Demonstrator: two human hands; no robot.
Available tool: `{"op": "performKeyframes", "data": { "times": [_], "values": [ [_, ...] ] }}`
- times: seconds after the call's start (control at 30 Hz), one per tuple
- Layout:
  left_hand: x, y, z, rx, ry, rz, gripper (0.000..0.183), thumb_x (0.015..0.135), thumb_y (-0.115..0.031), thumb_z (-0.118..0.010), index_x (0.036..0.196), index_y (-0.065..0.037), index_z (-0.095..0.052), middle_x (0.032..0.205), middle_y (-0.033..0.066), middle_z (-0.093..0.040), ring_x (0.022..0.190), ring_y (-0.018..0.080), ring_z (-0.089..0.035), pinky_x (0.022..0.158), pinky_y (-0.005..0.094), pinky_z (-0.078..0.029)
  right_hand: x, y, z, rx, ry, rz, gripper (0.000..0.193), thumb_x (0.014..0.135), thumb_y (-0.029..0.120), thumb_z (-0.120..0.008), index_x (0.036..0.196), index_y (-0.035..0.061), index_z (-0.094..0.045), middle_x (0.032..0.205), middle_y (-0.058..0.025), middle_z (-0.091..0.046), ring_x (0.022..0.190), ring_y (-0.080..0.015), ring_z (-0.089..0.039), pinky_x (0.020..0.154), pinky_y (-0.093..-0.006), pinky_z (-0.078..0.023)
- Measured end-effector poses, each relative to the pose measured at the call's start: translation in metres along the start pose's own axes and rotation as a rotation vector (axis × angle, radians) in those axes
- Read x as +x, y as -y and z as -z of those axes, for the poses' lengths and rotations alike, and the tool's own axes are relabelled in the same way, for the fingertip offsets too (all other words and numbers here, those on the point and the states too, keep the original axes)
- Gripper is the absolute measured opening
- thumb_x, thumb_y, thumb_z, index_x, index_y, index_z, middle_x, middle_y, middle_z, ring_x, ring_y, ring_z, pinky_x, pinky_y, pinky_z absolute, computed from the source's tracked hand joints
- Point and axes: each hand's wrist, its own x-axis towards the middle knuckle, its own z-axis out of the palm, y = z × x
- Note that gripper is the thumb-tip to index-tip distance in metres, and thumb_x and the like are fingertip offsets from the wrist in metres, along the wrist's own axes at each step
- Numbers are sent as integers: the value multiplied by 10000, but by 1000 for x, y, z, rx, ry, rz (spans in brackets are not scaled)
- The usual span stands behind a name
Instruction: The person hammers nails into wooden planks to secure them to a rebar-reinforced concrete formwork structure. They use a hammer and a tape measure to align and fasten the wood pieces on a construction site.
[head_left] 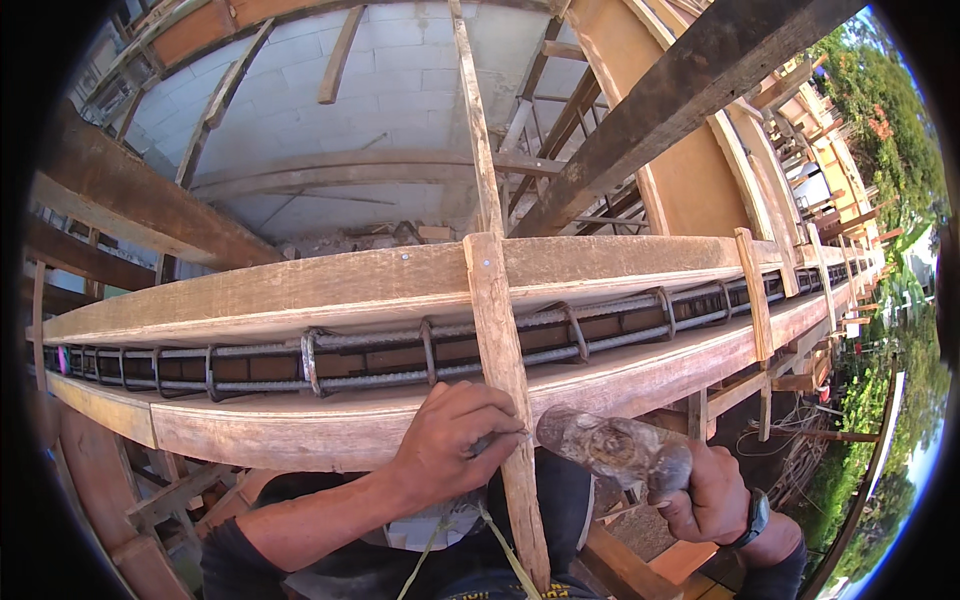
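My left hand is closed, its thumb and fingertips pinched at a narrow wooden batten. Between the fingertips is what looks like a nail, mostly hidden; something dark also shows inside the curled fingers. In my right hand is a hammer, with a thick, worn, pale-stained head. The hammer's face is close to the left fingertips, beside the batten. This batten lies across the two side boards of a long timber beam form, and its near end points toward my body. A nail head shows on its far part.
Inside the form runs a steel rebar cage with several stirrups, between the far board and near board. More crosspieces span it to the right. A dark heavy beam slants overhead. Coiled wire hangs lower right.
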Motion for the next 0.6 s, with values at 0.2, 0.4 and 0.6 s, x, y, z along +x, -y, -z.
{"op": "performKeyframes", "data": {
  "times": [0.2,0.4,0.6],
  "values": [
    [1,2,-2,-4,4,11,160,785,-47,-799,915,-81,-712,1008,29,-676,907,216,-637,786,357,-419,5,5,-6,-173,87,-23,510,927,353,-717,1247,3,-529,967,-180,-685,766,-369,-700,632,-442,-556],
    [1,-2,-1,3,-25,14,159,777,-40,-798,902,-80,-708,1004,28,-677,899,217,-637,786,356,-418,1,7,0,-77,81,-30,538,912,346,-729,1267,-6,-527,943,-189,-684,770,-375,-697,646,-449,-558],
    [0,-2,0,13,-20,19,157,778,-41,-796,903,-81,-709,1008,26,-678,910,215,-638,788,357,-418,3,10,1,-110,42,12,524,918,339,-721,1263,3,-514,916,-173,-674,766,-380,-689,637,-457,-549]
  ]
}}
